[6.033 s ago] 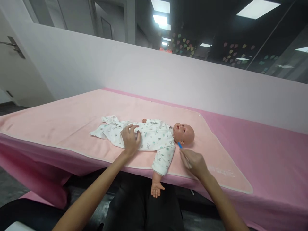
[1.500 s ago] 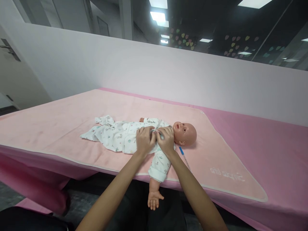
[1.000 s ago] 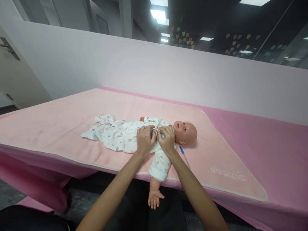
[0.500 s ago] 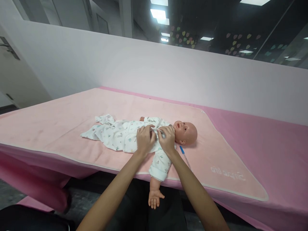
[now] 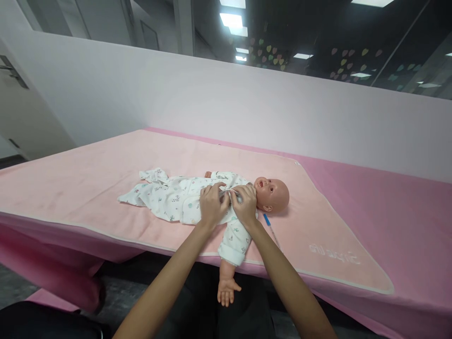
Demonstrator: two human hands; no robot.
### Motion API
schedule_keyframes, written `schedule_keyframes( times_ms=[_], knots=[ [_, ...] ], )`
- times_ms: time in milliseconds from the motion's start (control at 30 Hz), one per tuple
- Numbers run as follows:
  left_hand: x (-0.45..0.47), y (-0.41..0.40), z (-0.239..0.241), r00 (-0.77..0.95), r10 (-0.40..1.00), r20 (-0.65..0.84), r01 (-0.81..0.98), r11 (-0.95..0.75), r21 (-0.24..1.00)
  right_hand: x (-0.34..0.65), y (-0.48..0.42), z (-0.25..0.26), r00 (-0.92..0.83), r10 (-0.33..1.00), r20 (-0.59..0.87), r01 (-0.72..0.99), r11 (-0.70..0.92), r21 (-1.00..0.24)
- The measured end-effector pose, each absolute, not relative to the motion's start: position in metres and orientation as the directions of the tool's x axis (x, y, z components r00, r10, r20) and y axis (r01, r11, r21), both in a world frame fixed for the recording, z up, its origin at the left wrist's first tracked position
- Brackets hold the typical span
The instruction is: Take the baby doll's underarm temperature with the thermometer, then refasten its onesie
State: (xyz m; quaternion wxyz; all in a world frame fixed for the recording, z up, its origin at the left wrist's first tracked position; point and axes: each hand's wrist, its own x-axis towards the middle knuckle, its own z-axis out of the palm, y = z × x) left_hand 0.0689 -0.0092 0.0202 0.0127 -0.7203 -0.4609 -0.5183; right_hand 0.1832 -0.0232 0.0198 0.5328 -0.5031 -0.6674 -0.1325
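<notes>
Pinching the printed outfit (image 5: 176, 202) at the chest of the doll (image 5: 278, 195) with left hand (image 5: 212, 203) and right hand (image 5: 246, 205), worked likely soft, light cloth, seemingly best held by front edges, on the peach mat (image 5: 88, 183)

Onesie (image 5: 173, 201) partly hidden behind R hand (image 5: 244, 205); pinched bit (image 5: 228, 190) unclear, prob. cloth.

My pink cloth-covered table (image 5: 406, 212)
On it, a peach, white-edged fabric mat (image 5: 169, 150) bearing a bald, white-clothed plastic doll (image 5: 187, 202) and a slim blue-ended stick (image 5: 267, 221).
</notes>
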Motion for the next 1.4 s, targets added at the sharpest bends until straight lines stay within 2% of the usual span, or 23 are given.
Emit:
schedule_keyframes(
  times_ms=[333,533,800,1100,1400],
  knots=[
    [0.067,-0.008,0.021,-0.039,0.64,0.768,0.671,-0.553,0.494,0.184,-0.023,0.019,0.068,0.49,0.869,0.811,0.48,-0.334],
    [0.039,-0.005,0.02,0.069,0.61,0.79,0.768,-0.537,0.348,0.184,-0.023,0.019,0.054,0.488,0.871,0.807,0.493,-0.326],
    [-0.008,-0.007,0.013,0.228,0.629,0.743,0.779,-0.576,0.248,0.185,-0.025,0.019,0.052,0.512,0.857,0.801,0.491,-0.342],
    [0.002,-0.009,0.011,0.168,0.54,0.825,0.757,-0.607,0.243,0.185,-0.026,0.018,0.083,0.522,0.849,0.766,0.512,-0.389],
    [0.001,-0.009,0.011,0.128,0.509,0.851,0.72,-0.638,0.273,0.184,-0.027,0.018,0.083,0.522,0.849,0.766,0.511,-0.39]
  ],
)
